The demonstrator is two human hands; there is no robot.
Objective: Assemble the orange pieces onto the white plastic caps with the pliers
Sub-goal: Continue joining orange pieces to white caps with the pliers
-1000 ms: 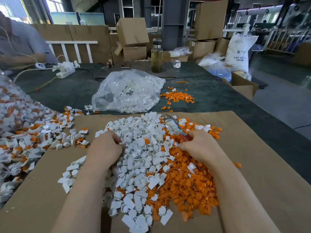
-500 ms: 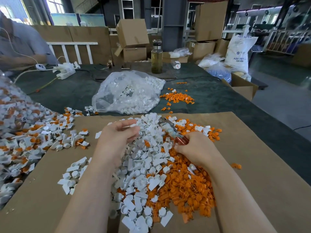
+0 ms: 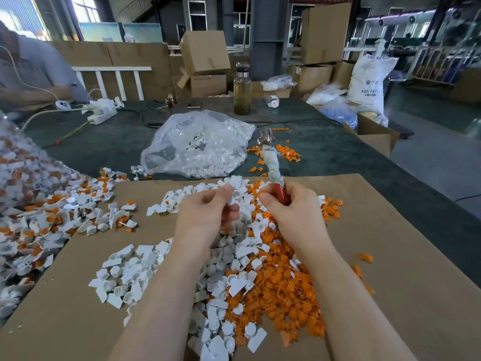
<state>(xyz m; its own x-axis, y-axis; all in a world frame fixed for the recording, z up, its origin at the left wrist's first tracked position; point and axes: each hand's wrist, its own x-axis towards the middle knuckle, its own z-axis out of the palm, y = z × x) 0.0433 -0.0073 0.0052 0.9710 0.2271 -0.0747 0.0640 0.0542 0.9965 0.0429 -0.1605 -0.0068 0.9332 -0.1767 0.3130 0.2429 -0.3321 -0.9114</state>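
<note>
A heap of loose white caps [image 3: 145, 274] and orange pieces [image 3: 283, 290] covers the cardboard sheet [image 3: 390, 256] in front of me. My left hand [image 3: 205, 212] is raised above the heap and pinches one white cap [image 3: 235, 199] between thumb and fingertips. Close to its right, my right hand [image 3: 291, 214] grips the red handle of the pliers [image 3: 272, 162]. The pliers point up and away, their shaft wrapped in pale tape and the metal jaws at the top. An orange piece [image 3: 263, 187] shows at my right fingertips, next to the cap.
Assembled white-and-orange caps [image 3: 39, 217] lie piled at the left. Behind the cardboard sit a clear bag of white caps [image 3: 197, 149], scattered orange pieces [image 3: 286, 153], a bottle [image 3: 242, 89] and a power strip [image 3: 101, 112]. Another person [image 3: 31, 71] sits far left. Cardboard boxes [image 3: 204, 53] stand behind.
Both hands rose off the heap and came together. My left hand picked up a white cap. The pliers swung from lying over the pile to pointing upward.
</note>
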